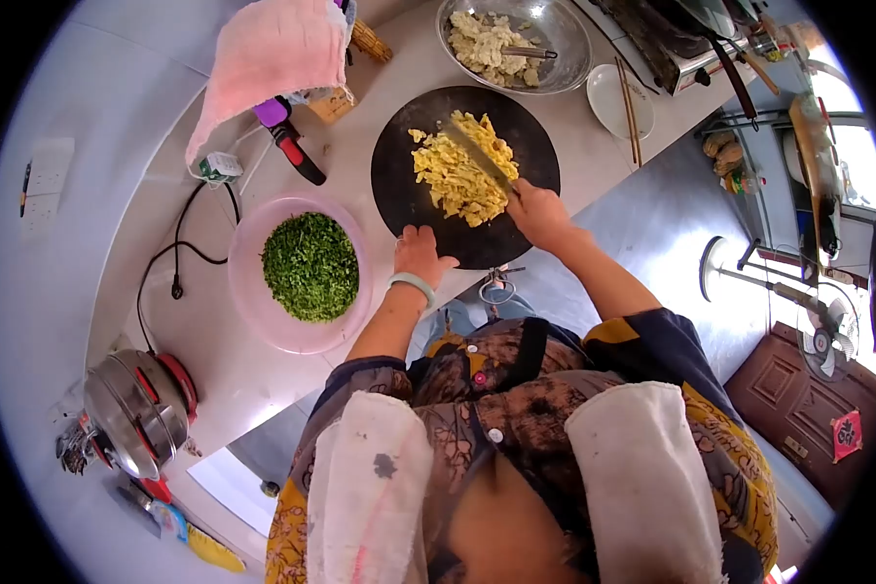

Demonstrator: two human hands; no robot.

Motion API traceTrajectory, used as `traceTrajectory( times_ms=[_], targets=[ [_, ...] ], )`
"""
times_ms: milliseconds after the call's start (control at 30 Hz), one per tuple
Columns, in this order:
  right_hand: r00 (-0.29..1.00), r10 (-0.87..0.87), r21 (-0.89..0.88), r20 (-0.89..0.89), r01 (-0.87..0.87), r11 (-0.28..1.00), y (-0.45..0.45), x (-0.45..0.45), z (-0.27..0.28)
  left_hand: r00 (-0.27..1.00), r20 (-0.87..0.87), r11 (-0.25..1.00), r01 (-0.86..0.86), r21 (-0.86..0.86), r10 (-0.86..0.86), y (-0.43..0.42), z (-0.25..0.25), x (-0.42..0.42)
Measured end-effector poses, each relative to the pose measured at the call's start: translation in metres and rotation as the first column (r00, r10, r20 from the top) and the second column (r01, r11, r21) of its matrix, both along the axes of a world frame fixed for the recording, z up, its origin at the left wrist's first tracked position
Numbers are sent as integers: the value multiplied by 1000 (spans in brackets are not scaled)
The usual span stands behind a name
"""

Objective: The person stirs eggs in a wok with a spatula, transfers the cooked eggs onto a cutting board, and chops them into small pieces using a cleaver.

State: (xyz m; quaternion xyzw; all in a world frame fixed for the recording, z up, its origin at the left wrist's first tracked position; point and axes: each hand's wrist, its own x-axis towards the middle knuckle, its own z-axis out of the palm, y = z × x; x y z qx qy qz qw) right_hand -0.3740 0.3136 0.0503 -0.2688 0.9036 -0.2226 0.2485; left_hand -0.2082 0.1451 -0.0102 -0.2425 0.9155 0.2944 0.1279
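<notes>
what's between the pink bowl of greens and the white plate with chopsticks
In the head view, the round black board lies between them, bearing chopped yellow food with a knife over part of it.

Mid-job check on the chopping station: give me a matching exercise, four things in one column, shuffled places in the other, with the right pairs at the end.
Things
1. Knife
2. Chopped greens
3. Chopsticks
4. Left hand

Places
A. Laid across the white dish
B. At the near edge of the round black board
C. Held in the right hand
D. Inside the pale pink bowl

Right pairs: 1-C, 2-D, 3-A, 4-B
</notes>
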Motion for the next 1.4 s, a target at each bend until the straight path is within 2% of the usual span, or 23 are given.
traceTrajectory(
  times_ms=[67,167,267,367,500,667,800,900,967,1000,1167,1300,1400],
  targets=[
    [996,-90,-35,12,91,995,8,-3,12,1000,29,1000,12,12,-12,-1,2,-1],
    [962,-216,-89,169,233,968,15,-5,19,999,33,1000,14,27,-15,-1,7,-4],
    [983,-165,-101,83,173,980,18,-8,10,1000,13,1000,12,29,-12,-2,9,-2],
    [985,-171,-21,4,171,985,13,-10,-15,1000,-14,1000,28,10,-28,-3,3,0],
    [983,-185,23,14,185,982,9,-9,-27,998,-30,998,49,45,-48,-5,2,0],
    [973,-229,32,-30,230,973,6,8,-32,998,-42,998,57,-5,-57,-4,-2,1],
    [971,-225,-100,-82,217,971,17,12,-37,997,-60,998,58,0,-57,-5,-3,2],
    [976,-209,-74,-65,204,976,13,9,-5,993,-93,998,70,-11,-70,-6,-9,3],
    [986,-156,-9,-53,156,988,9,6,-3,993,-92,998,68,4,-67,-6,-6,3],
    [991,-129,23,-45,130,991,6,4,-4,994,-91,998,66,10,-64,-6,-4,3],
    [978,-206,23,-40,207,978,4,16,-42,992,-91,997,82,-14,-83,-3,-5,9],
    [973,-226,-1,-37,226,974,7,15,-33,997,-42,998,68,-9,-69,-5,0,2],
    [976,-216,-114,-39,210,971,11,19,-21,994,-81,997,72,-15,-73,-5,-4,4]
  ],
)
